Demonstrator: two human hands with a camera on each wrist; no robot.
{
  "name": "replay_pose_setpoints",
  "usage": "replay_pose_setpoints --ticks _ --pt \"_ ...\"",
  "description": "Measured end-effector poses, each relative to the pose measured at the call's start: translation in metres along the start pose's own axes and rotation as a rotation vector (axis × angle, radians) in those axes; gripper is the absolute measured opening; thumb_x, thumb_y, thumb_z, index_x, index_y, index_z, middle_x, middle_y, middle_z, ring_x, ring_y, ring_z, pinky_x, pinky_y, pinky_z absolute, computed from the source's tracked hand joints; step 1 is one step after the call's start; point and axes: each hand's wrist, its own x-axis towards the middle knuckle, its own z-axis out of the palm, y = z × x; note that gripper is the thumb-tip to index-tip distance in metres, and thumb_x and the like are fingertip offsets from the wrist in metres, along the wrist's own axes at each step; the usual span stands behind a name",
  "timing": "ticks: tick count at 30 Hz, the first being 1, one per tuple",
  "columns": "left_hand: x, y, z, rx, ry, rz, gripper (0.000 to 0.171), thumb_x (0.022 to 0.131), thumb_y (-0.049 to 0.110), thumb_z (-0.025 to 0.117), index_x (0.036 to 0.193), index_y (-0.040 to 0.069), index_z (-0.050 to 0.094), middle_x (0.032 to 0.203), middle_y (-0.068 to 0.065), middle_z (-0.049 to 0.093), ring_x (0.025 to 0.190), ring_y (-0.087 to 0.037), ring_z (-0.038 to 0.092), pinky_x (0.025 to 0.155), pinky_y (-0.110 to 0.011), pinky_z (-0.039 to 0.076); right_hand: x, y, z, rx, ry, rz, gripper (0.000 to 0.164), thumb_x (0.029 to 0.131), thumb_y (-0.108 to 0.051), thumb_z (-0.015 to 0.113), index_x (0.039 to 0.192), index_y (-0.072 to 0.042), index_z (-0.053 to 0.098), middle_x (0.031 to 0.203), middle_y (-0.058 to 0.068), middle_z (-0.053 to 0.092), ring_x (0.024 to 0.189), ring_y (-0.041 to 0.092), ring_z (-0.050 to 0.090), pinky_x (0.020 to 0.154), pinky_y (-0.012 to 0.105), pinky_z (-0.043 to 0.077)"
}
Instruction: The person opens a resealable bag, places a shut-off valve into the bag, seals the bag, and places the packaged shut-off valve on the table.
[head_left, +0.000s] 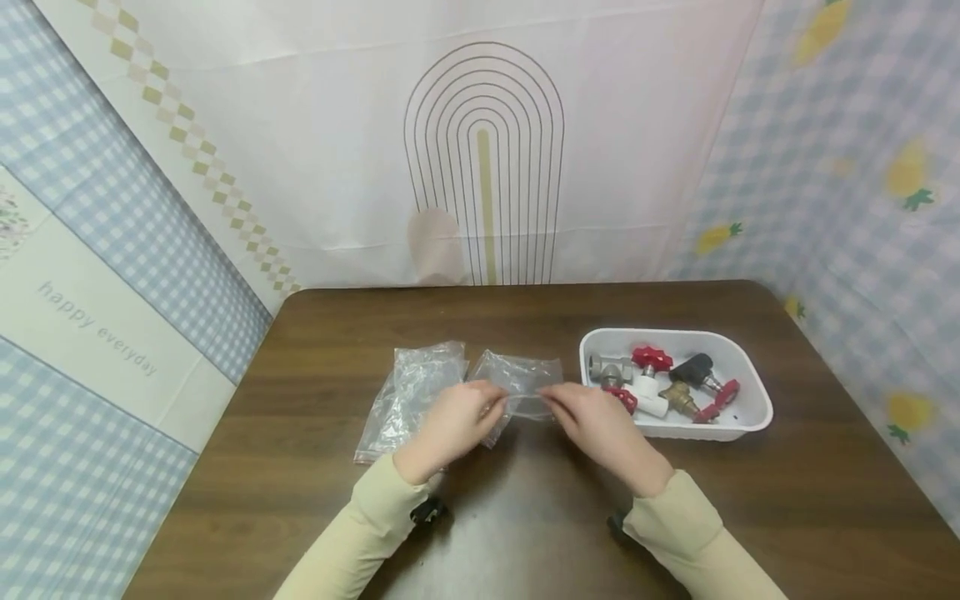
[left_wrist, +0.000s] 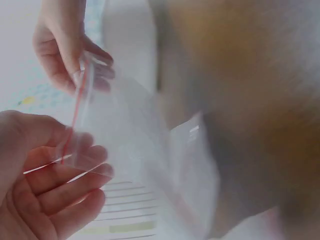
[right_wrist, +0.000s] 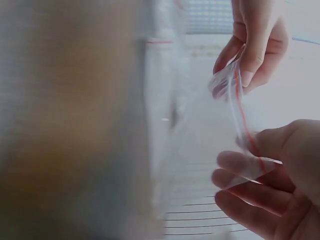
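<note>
A clear zip-lock bag (head_left: 525, 405) is stretched between both hands above the table. In the left wrist view, a thin red line runs along the zip edge of the zip-lock bag (left_wrist: 115, 120). My left hand (head_left: 463, 414) pinches one end of that edge, thumb against fingers. At the other end, my right hand (head_left: 596, 419) pinches it the same way, with its remaining fingers spread behind the film in the right wrist view. Beside the left hand lie more clear plastic bags (head_left: 412, 392), overlapping flat on the table.
Right of the hands stands a white plastic tray (head_left: 753, 417) holding several valves and fittings, some with red handwheels (head_left: 652, 358). The brown wooden table (head_left: 300, 500) meets a hanging cloth (head_left: 337, 167) at its back edge.
</note>
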Motion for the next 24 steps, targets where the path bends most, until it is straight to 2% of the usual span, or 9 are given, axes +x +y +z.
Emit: replay_pose_setpoints --ticks 4,8,14,17,19,22,24 --pt "0.008 0.002 -0.015 0.036 0.124 0.034 0.014 0.095 0.011 0.066 0.105 0.006 0.074 0.100 -0.008 0.075 0.084 -0.018 0.072 0.073 -0.029 0.059 0.013 -0.002 -0.016 -0.016 0.122 -0.048 0.023 0.093 -0.009 0.072 0.116 -0.008 0.074 0.105 0.010 0.075 0.092 0.028 0.072 0.080 0.046 0.059" --pt "0.017 0.004 -0.029 0.055 0.223 0.061 0.013 0.095 0.010 0.067 0.104 0.006 0.074 0.097 -0.006 0.075 0.083 -0.019 0.071 0.074 -0.030 0.059 0.024 -0.002 -0.027 -0.016 0.213 -0.101 0.026 0.091 -0.005 0.072 0.118 -0.007 0.073 0.102 0.011 0.075 0.087 0.029 0.072 0.076 0.046 0.059" --pt "0.022 0.005 -0.037 0.053 0.290 0.062 0.013 0.095 0.009 0.067 0.104 0.006 0.075 0.095 -0.006 0.074 0.082 -0.020 0.070 0.074 -0.031 0.059 0.030 -0.002 -0.029 -0.008 0.247 -0.120 0.027 0.091 -0.004 0.072 0.118 -0.006 0.073 0.100 0.011 0.075 0.085 0.028 0.072 0.075 0.045 0.059" --pt "0.021 0.003 -0.036 -0.010 0.310 0.041 0.016 0.097 0.010 0.065 0.109 0.005 0.074 0.100 -0.006 0.073 0.087 -0.019 0.069 0.079 -0.031 0.058 0.032 -0.004 -0.028 -0.005 0.244 -0.095 0.026 0.092 -0.006 0.072 0.118 -0.006 0.073 0.102 0.011 0.075 0.086 0.027 0.072 0.076 0.044 0.059" --pt "0.022 0.003 -0.035 -0.075 0.342 0.038 0.020 0.098 0.012 0.065 0.115 0.004 0.072 0.107 -0.008 0.072 0.095 -0.020 0.069 0.085 -0.032 0.057 0.033 -0.006 -0.027 0.011 0.253 -0.061 0.025 0.092 -0.006 0.072 0.117 -0.005 0.072 0.101 0.011 0.075 0.078 0.025 0.070 0.071 0.041 0.059" --pt "0.024 0.004 -0.036 -0.179 0.397 0.062 0.032 0.098 0.016 0.067 0.127 0.004 0.066 0.120 -0.010 0.069 0.110 -0.022 0.065 0.098 -0.032 0.052 0.033 -0.009 -0.029 0.071 0.279 0.024 0.023 0.092 -0.008 0.073 0.115 -0.005 0.072 0.090 0.010 0.074 0.060 0.020 0.061 0.057 0.035 0.055" --pt "0.025 0.005 -0.037 -0.230 0.426 0.097 0.042 0.096 0.018 0.070 0.134 0.003 0.061 0.127 -0.012 0.065 0.118 -0.023 0.062 0.104 -0.033 0.048 0.034 -0.011 -0.031 0.149 0.292 0.104 0.021 0.094 -0.009 0.071 0.114 -0.005 0.071 0.086 0.009 0.073 0.057 0.017 0.056 0.053 0.030 0.052"
